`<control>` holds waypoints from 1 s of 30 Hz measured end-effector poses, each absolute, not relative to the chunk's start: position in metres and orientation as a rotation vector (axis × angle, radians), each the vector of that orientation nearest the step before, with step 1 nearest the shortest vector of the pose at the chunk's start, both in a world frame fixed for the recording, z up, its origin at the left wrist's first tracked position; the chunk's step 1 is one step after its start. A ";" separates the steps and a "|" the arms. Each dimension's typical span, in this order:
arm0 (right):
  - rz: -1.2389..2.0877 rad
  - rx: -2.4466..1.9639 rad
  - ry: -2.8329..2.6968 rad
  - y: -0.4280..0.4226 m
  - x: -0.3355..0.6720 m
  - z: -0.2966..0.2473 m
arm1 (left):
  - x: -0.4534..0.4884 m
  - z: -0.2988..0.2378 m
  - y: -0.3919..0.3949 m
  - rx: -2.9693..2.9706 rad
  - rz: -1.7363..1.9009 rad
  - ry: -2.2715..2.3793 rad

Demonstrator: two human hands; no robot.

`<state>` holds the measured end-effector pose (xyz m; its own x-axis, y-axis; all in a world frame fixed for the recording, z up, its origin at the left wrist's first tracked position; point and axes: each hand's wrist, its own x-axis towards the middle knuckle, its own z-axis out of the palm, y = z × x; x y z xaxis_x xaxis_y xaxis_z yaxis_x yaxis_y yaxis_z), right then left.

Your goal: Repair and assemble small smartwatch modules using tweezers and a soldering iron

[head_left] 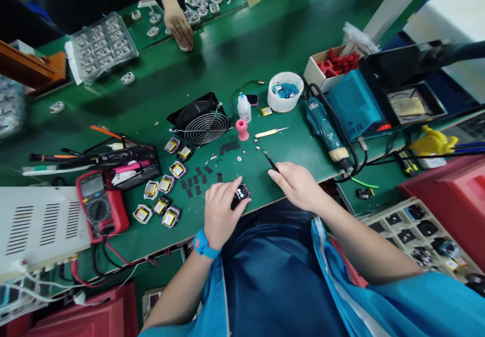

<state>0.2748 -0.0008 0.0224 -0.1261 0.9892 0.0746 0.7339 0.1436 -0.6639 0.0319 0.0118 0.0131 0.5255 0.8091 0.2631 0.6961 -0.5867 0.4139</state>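
Near the front edge of the green bench, my left hand (pixel 222 208) has its fingers and thumb around a small smartwatch body (pixel 241 192) with a lit screen. A pair of dark tweezers (pixel 270 160) is pinched in my right hand (pixel 297 184), its tip pointing up and left over the bench. Small black rectangular pads (pixel 196 179) lie in loose rows beyond my left hand. To the left are several open watch cases (pixel 166 183) with yellow batteries showing. A pink spool-shaped piece (pixel 242 130) and a cream-handled tool (pixel 271 132) lie beyond the tweezers.
Behind stand a fan (pixel 204 127), a white bottle (pixel 244 108) and a white bowl (pixel 285 93). An electric screwdriver (pixel 326 127) and a blue soldering station (pixel 356 99) are on the right. A red multimeter (pixel 99 205) is left. Across the bench, a co-worker's hand (pixel 179 26) touches small parts.
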 end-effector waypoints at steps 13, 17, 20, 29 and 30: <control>0.521 -1.075 -2.096 -0.018 0.254 0.027 | 0.011 0.010 0.007 2.400 0.694 1.227; 0.623 -1.009 -2.136 -0.020 0.240 0.025 | 0.013 0.009 0.006 2.409 0.723 1.212; 0.621 -0.996 -2.104 -0.019 0.239 0.021 | 0.013 0.009 0.005 2.414 0.742 1.199; 0.611 -1.123 -2.032 -0.020 0.240 0.002 | 0.015 0.011 0.007 2.391 0.692 1.185; 0.617 -1.122 -2.038 -0.020 0.240 0.003 | 0.016 0.011 0.007 2.380 0.677 1.184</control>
